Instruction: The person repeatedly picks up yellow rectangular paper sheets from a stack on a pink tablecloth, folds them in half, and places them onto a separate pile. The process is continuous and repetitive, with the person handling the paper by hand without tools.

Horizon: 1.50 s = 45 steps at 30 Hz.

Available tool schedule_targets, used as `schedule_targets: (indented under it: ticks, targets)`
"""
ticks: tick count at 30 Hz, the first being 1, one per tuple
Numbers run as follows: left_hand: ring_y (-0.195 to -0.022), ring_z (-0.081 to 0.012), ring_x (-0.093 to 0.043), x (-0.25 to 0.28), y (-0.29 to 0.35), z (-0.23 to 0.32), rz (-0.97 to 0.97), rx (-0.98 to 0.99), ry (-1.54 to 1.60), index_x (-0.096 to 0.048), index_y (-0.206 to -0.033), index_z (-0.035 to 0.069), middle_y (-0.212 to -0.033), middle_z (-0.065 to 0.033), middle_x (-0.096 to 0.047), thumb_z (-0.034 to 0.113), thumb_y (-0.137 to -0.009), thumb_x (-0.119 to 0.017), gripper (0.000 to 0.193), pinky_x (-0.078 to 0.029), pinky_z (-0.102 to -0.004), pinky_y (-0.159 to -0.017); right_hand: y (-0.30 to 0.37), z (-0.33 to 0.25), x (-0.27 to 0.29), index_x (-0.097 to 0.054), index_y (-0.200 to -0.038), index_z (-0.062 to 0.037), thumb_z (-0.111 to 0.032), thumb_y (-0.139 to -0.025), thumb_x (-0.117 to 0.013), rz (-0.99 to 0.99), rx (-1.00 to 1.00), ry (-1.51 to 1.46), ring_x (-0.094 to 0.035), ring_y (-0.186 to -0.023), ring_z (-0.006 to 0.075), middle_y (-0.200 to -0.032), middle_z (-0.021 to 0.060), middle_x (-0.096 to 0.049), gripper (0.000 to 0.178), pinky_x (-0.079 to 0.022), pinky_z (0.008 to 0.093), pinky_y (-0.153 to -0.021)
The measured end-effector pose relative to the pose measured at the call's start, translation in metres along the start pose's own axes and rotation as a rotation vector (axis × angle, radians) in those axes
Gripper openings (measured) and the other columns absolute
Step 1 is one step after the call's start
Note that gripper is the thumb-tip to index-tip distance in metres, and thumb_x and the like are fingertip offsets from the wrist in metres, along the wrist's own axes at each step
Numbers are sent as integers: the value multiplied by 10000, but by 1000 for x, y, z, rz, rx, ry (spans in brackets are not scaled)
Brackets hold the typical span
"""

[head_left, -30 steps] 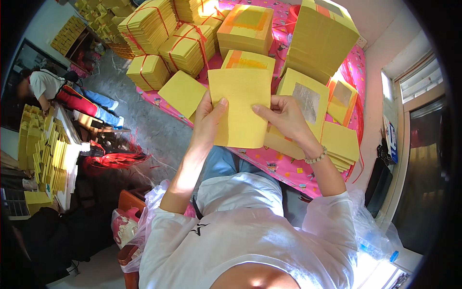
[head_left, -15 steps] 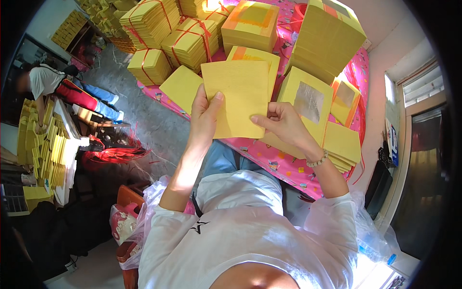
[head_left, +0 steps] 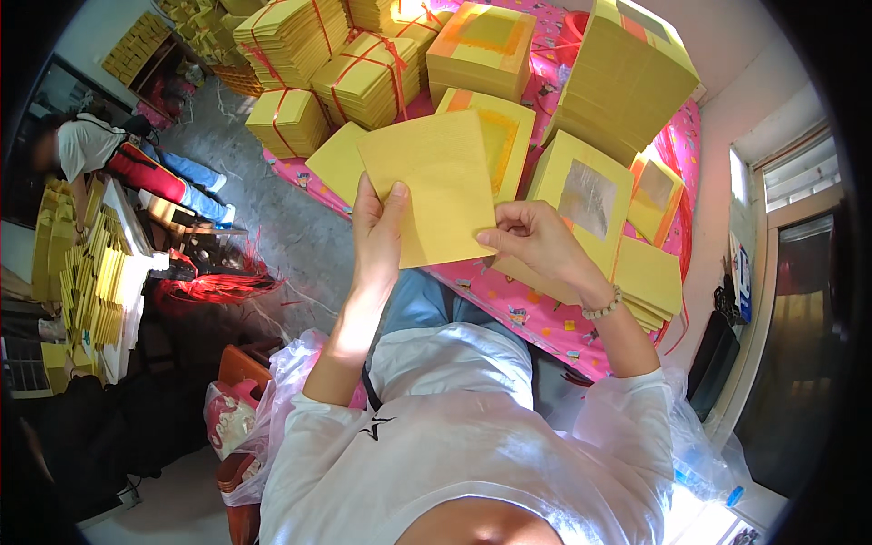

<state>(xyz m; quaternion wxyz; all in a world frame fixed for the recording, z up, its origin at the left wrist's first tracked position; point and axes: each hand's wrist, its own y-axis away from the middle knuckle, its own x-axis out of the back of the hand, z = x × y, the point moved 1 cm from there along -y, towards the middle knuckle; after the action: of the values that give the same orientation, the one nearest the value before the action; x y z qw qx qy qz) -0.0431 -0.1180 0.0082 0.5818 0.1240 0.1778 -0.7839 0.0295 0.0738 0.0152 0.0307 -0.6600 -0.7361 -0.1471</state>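
A plain yellow paper sheet or thin stack (head_left: 436, 195) is held up in front of me, tilted a little to the left; I cannot tell how many layers it has. My left hand (head_left: 380, 222) grips its left edge, thumb on the front. My right hand (head_left: 527, 238), with a beaded bracelet on the wrist, pinches its lower right corner between thumb and fingers. Behind it on the table lie a yellow stack with an orange-framed top (head_left: 495, 136), a stack with a silver square (head_left: 581, 186) and a low pile of plain yellow paper (head_left: 647, 277).
A pink patterned cloth (head_left: 545, 318) covers the table. Red-tied yellow bundles (head_left: 368, 77) stand at the back left, a tall stack (head_left: 618, 82) at the back right. Another person (head_left: 91, 150) bends over a table at far left. A chair with plastic bags (head_left: 272, 391) stands at lower left.
The yellow paper has shifted slightly left and tipped counterclockwise. Both hands still hold it, the left one moved slightly lower.
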Motion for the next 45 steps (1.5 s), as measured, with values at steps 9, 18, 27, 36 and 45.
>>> schedule_targets:
  ticks: [9,18,27,36,45]
  targets:
    - [-1119,-147,-523,16,29,-16,-66,102,-51,-429,-1302,14,-1221,-79,-551,117,-962,-485,359,-408,-290,-949,-18,-16,0,-640,-891,3,-170,-890,-646,160,68,-175,-527,-619,8,-737,-15,-631,173,-436,174,-561]
    - [-1067,-140,-562,37,26,-29,51,164,147,-443,-1272,26,-1186,-76,-567,81,-962,-460,316,-461,-295,-901,-20,0,-25,-627,-860,21,-162,-872,-654,56,50,-94,-477,-585,9,-674,-26,-575,185,-404,187,-528]
    - [-1082,-178,-575,53,14,-36,141,147,171,-443,-1282,22,-1223,-93,-561,121,-970,-462,327,-466,-321,-922,-19,1,-32,-632,-843,13,-197,-857,-673,-37,-44,86,-489,-561,35,-636,-9,-572,214,-416,221,-521]
    - [-1097,-220,-572,119,-45,-20,232,134,117,-420,-1295,-13,-1222,-124,-558,115,-970,-461,352,-482,-354,-916,-20,-8,-6,-599,-1052,-11,-183,-828,-681,188,216,369,-658,-781,205,-980,128,-635,295,-524,325,-672]
    - [-1064,-234,-599,168,-98,-65,310,417,186,-469,-1260,7,-1200,-121,-584,110,-954,-510,325,-512,-361,-893,-21,9,12,-592,-1065,-9,-200,-761,-710,221,263,805,-595,-902,293,-993,127,-579,378,-492,398,-771]
